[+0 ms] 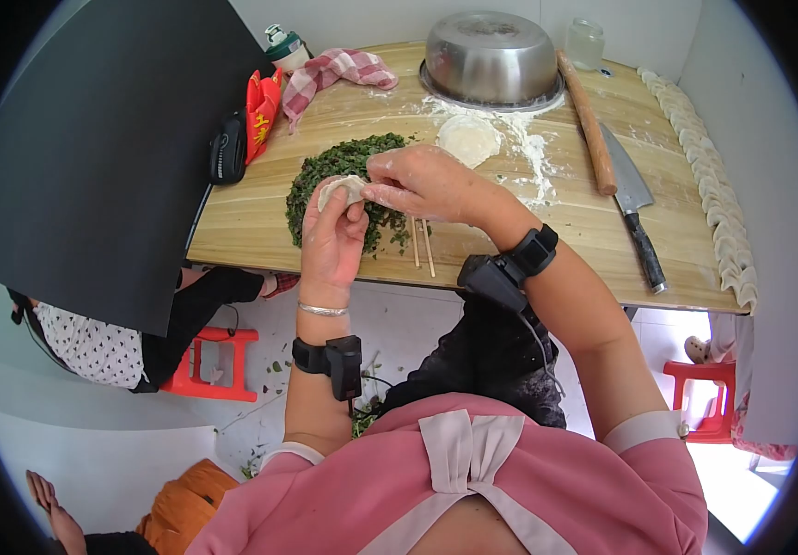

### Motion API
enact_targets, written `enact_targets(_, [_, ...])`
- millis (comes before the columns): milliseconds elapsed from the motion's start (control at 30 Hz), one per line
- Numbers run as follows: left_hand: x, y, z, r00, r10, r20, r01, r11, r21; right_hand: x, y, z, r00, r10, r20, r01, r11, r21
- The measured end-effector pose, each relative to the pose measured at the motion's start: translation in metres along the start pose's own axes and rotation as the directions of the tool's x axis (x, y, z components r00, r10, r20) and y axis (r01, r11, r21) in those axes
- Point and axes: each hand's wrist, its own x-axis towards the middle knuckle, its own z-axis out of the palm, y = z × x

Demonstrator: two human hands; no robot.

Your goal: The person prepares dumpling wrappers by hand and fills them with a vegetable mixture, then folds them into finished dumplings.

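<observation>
A small folded dumpling [342,191] is held up in my left hand [332,236], whose fingers are closed around it. My right hand [427,182] pinches the dumpling's right edge between thumb and fingertips. Behind and below both hands lies a heap of chopped green filling [311,176], partly hidden by them. A pair of chopsticks [422,248] rests at the table's front edge, their far ends covered by my right hand. Flat on the floured wood beyond that hand is a round dough wrapper [469,141].
An upturned metal basin [490,60] stands at the back. A rolling pin [588,125] and a cleaver [628,176] lie to the right, near a long row of finished dumplings [709,185]. A checked cloth [339,76] lies back left. A dark panel [112,148] borders the left side; red stools [223,365] stand below.
</observation>
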Motion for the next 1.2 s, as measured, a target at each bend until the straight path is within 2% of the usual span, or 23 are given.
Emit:
enact_targets(267, [-0.004,0.0,0.001,1.0,0.005,0.012,-0.005,1.0,-0.03,-0.001,-0.004,0.004,0.998,-0.032,-0.05,0.031,0.999,-0.009])
enact_targets(367, [-0.004,0.0,0.004,1.0,-0.004,0.008,0.004,1.0,-0.018,0.0,-0.001,0.006,0.994,-0.092,-0.056,0.094,0.995,0.033])
enact_targets(433, [-0.004,0.0,0.004,1.0,-0.004,0.005,0.004,1.0,-0.007,0.001,-0.002,0.006,0.98,-0.151,-0.127,0.153,0.988,0.005])
enact_targets(467, [-0.004,0.001,0.003,1.0,0.003,0.011,-0.003,1.0,0.003,0.001,-0.003,0.005,0.98,-0.152,-0.126,0.154,0.988,0.007])
enact_targets(533, [-0.004,0.001,0.002,1.0,0.012,0.016,-0.012,1.0,0.015,0.001,-0.009,-0.004,1.0,-0.015,0.012,0.015,1.0,0.016])
enact_targets(633, [-0.005,0.001,0.002,1.0,-0.008,0.005,0.008,1.0,0.001,-0.001,-0.01,-0.007,0.999,0.024,0.04,-0.025,1.0,0.016])
enact_targets(867, [-0.007,0.0,0.006,0.998,-0.042,0.047,0.037,0.994,0.107,-0.002,-0.009,-0.003,0.999,0.024,0.039,-0.026,0.999,0.044])
enact_targets(1067, [-0.008,0.003,0.005,0.998,-0.031,0.048,0.024,0.99,0.14,0.0,-0.002,0.004,0.997,-0.075,-0.009,0.076,0.995,0.062])
enact_targets(1133, [-0.008,0.003,0.006,0.999,-0.02,0.035,0.015,0.99,0.14,0.0,-0.004,0.004,0.991,-0.098,-0.086,0.102,0.994,0.034])
enact_targets(1167, [-0.008,0.003,0.006,1.0,-0.005,0.03,0.001,0.99,0.138,-0.001,-0.004,0.002,0.991,-0.099,-0.086,0.102,0.994,0.035])
enact_targets(1200, [-0.008,0.003,0.007,1.0,0.01,0.024,-0.013,0.99,0.137,-0.001,-0.009,-0.004,0.999,-0.05,-0.009,0.05,0.999,0.01])
